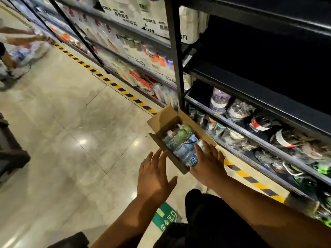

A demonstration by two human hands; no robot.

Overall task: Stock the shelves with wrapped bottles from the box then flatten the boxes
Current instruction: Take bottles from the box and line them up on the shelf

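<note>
Now: the open cardboard box point(162, 122) sits on the floor ahead of you and slightly right, hard against the foot of the lower shelf point(250, 136). Flaps up, and the wrapped bottles point(180, 140) inside lie packed to the rim.

- Long axis: the box runs away from you, roughly in line with the striped floor tape point(250, 179) and the shelf front. Its short near end faces your hands.
- Right hand point(208, 165): open, fingers spread, over the near right corner, fingertips at the nearest bottle's wrap. It is the closer hand. Actual contact is unclear.
- Left hand point(154, 178): open, palm turned inward, just short of the box's left wall, holding nothing.

Judgement: the hands bracket the near end, one per long side, so a two-handed lift or a right-hand pull of the nearest bottle suits. The shelf lies to your right, so any carry goes rightward and up.
</note>
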